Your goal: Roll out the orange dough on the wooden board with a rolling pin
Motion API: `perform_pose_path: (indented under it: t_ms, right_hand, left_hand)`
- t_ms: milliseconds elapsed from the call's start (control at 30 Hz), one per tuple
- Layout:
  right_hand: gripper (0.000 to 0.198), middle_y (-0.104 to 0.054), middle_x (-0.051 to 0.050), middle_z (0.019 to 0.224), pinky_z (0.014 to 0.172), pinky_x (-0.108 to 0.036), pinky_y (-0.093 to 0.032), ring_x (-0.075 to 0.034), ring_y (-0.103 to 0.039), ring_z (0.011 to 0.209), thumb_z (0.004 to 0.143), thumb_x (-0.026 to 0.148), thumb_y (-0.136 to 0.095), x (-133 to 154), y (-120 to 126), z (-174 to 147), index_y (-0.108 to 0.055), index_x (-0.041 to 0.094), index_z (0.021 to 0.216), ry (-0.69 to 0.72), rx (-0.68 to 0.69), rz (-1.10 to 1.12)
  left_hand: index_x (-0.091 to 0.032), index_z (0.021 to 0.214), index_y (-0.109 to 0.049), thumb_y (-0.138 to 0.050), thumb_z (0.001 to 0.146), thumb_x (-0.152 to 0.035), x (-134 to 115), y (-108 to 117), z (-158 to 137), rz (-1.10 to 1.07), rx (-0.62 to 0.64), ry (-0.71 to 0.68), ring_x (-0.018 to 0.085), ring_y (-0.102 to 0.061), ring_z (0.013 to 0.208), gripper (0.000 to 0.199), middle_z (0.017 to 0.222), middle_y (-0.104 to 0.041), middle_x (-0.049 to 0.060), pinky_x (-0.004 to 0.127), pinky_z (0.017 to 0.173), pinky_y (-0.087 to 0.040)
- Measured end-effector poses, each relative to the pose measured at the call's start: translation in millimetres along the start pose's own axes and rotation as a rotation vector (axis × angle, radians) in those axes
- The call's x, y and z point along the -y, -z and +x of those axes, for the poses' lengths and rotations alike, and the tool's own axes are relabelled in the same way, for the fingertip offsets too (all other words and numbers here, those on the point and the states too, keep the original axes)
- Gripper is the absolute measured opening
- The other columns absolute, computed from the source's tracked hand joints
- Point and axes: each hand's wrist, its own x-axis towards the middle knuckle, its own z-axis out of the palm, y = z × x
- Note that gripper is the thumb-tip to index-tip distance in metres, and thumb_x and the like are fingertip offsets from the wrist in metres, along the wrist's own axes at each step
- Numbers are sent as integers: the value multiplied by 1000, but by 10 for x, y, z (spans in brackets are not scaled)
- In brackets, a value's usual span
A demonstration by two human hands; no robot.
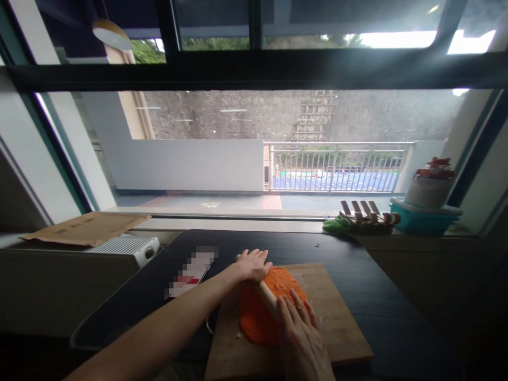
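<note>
A round, flattened sheet of orange dough (254, 315) lies on the wooden board (337, 328). A pale rolling pin (269, 297) crosses it slantwise, from upper left to lower right. My left hand (254, 263) rests over the pin's far end with fingers stretched out, the pin's tip (237, 257) showing past it. Over the near end lies my right hand (299, 325), fingers extended flat across the pin and the dough. The pin's near end is hidden beneath that hand.
Left of the board, on the dark table (397, 317), lies a partly blurred phone-like object (193, 278). A window sill behind holds a green cloth (336, 225), a rack (369, 218) and a teal box (424, 216). Brown paper (87, 228) lies at left above a white heater (123, 248).
</note>
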Motion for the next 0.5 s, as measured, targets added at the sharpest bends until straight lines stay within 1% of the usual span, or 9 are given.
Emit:
perform_pose_path:
  t_ms: [133, 233, 333, 400, 500]
  right_hand:
    - [47, -60, -4, 127, 104, -38, -34, -22, -45, 127, 84, 8, -37, -123, 32, 25, -57, 21, 126, -13, 18, -14]
    - [49, -57, -4, 130, 105, -39, -33, -22, -43, 129, 84, 7, -38, -136, 48, 3, -54, 22, 128, 24, 40, -29]
    - [54, -56, -3, 132, 109, -40, -28, -20, -40, 131, 82, 3, -36, -69, 41, -55, -52, 23, 130, 63, 28, -29]
    - [57, -56, -3, 131, 111, -40, -24, -19, -39, 131, 80, 0, -34, 11, 18, -105, -52, 22, 129, 71, -4, -17]
    - [59, -58, -4, 130, 114, -41, -18, -19, -37, 132, 77, -2, -35, 139, -12, -172, -53, 19, 129, 91, -44, 0]
  left_hand:
    - [-18, 146, -24, -16, 92, -52, -116, -60, 252, -63, -22, -23, 23, -21, 141, 65, 153, -25, 11, 50, 112, -14]
    - [-21, 145, -25, -15, 92, -51, -90, -91, 254, -71, -31, -34, 23, -20, 141, 62, 153, -25, 9, 50, 112, -13]
    - [-22, 144, -28, -16, 94, -49, 15, -109, 67, -50, -74, -41, 22, -22, 141, 59, 152, -29, 9, 51, 112, -12]
    - [-20, 143, -32, -18, 94, -46, 107, -130, -142, -26, -121, -42, 22, -23, 141, 57, 150, -32, 9, 51, 113, -13]
    - [-15, 142, -36, -19, 95, -40, 260, -198, -508, -1, -196, -32, 23, -23, 140, 56, 149, -35, 12, 47, 113, -17]
